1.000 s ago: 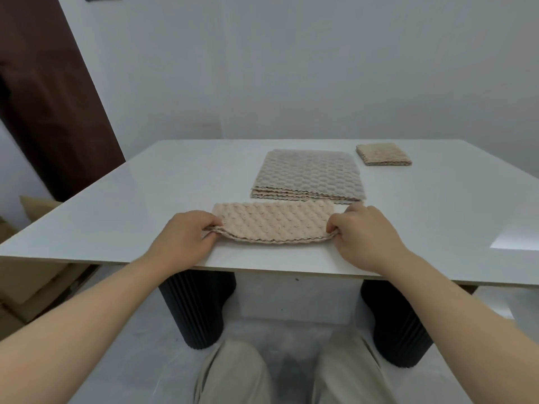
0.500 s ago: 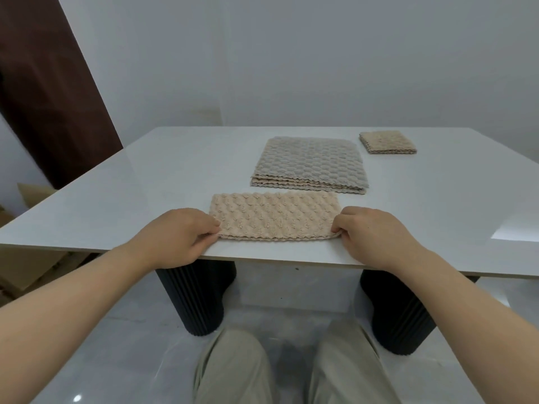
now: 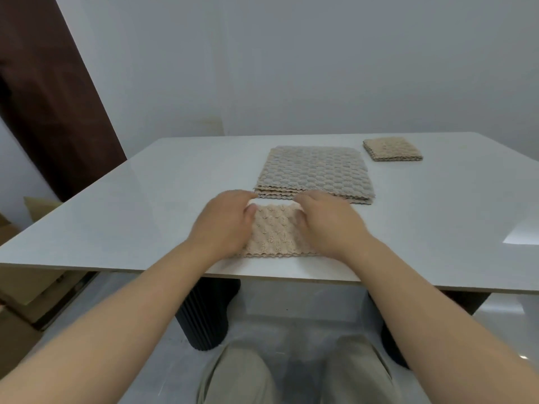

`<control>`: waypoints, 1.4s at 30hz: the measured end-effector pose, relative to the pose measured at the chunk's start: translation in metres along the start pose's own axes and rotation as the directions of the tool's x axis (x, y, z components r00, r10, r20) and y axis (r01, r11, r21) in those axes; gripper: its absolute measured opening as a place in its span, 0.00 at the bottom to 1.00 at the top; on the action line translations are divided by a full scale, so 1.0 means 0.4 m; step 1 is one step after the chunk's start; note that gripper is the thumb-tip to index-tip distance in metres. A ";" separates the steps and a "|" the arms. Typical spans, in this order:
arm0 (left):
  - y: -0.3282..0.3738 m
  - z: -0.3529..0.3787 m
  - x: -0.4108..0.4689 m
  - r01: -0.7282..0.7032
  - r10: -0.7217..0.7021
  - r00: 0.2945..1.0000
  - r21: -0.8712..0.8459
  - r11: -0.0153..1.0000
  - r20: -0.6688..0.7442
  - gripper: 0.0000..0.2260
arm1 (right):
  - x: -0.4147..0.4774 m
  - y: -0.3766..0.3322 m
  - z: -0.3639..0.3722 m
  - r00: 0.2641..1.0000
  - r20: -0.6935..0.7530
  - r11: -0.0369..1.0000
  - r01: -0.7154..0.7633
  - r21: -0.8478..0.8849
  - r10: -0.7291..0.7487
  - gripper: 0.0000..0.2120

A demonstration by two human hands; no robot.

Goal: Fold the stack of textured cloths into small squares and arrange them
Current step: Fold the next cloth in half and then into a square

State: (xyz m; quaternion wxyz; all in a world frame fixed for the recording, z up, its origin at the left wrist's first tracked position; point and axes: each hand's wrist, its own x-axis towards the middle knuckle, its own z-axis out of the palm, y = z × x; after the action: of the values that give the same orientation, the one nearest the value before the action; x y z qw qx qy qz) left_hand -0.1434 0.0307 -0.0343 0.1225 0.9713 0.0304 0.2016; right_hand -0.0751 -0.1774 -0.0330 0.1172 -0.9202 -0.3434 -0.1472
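Where the cloth (image 3: 277, 231) lies near the desk (image 3: 145, 199) edge, left grip (image 3: 224, 223) and right grip (image 3: 329, 223) each apparently pinch its far corners; view blurred.

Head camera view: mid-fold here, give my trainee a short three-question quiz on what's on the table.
1. True or false: the left hand and right hand both touch the beige cloth.
2. Where on the table is the folded square? A far right; B near left; C under the right hand.
3. Fill in: the unfolded stack lies just ___ the beige cloth.
Key: 1 true; 2 A; 3 beyond.
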 end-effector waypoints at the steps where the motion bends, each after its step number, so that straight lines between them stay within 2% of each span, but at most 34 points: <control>1: 0.022 0.027 0.021 0.001 -0.001 0.999 -0.013 1.000 0.046 0.19 | 0.020 -0.025 0.024 0.999 0.040 0.999 0.024 0.026 -0.025 0.18; 3: 0.045 0.082 0.051 -0.022 0.027 0.992 -0.040 0.999 0.124 0.19 | 0.045 -0.058 0.070 0.993 0.112 0.996 0.037 0.085 -0.047 0.22; 5: 0.048 0.121 0.060 0.010 -0.004 0.982 -0.030 0.999 0.190 0.19 | 0.056 -0.060 0.110 0.986 0.164 0.994 0.004 0.109 -0.022 0.24; 7: 0.043 0.143 0.050 0.044 -0.057 0.962 0.057 0.997 0.267 0.22 | 0.054 -0.046 0.135 0.971 0.239 0.995 -0.044 0.090 0.022 0.25; 10: 0.029 0.155 0.042 0.039 -0.079 0.944 0.130 0.991 0.321 0.24 | 0.047 -0.037 0.145 0.962 0.267 0.996 -0.070 0.060 0.051 0.26; 17: -0.038 0.122 0.029 0.127 -0.181 0.919 0.172 0.977 0.349 0.27 | 0.027 0.016 0.132 0.932 0.293 0.971 -0.235 0.038 0.214 0.32; 30: -0.095 0.081 -0.011 0.314 -0.399 0.844 0.272 0.910 0.360 0.32 | -0.008 0.099 0.093 0.837 0.303 0.881 -0.472 -0.025 0.456 0.33; 32: -0.083 0.069 -0.002 0.328 -0.421 0.845 0.302 0.895 0.329 0.32 | 0.002 0.100 0.076 0.856 0.235 0.885 -0.462 -0.052 0.461 0.32; 33: -0.068 0.063 0.007 0.305 -0.390 0.871 0.292 0.906 0.298 0.31 | 0.010 0.092 0.069 0.880 0.195 0.901 -0.428 -0.064 0.432 0.31; 36: 0.004 0.073 0.039 0.134 -0.177 0.957 0.192 0.972 0.228 0.27 | 0.042 0.030 0.063 0.953 0.160 0.966 -0.252 -0.060 0.259 0.29; 37: 0.025 0.085 0.047 0.092 -0.129 0.962 0.160 0.983 0.241 0.26 | 0.049 0.006 0.072 0.962 0.177 0.978 -0.201 -0.047 0.206 0.28; 39: 0.042 0.116 0.048 0.081 -0.123 0.945 0.148 0.986 0.302 0.26 | 0.046 -0.024 0.103 0.962 0.227 0.988 -0.152 -0.023 0.153 0.29; 42: 0.027 0.140 0.036 0.097 -0.155 0.925 0.179 0.979 0.347 0.26 | 0.031 -0.018 0.137 0.942 0.282 0.981 -0.192 0.004 0.183 0.29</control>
State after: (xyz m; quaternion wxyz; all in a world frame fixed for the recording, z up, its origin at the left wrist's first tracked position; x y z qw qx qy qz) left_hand -0.1080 0.0094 -0.0758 0.0611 0.9944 0.0857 0.0092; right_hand -0.0607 -0.1473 -0.0788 0.0950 -0.9582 -0.2698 0.0019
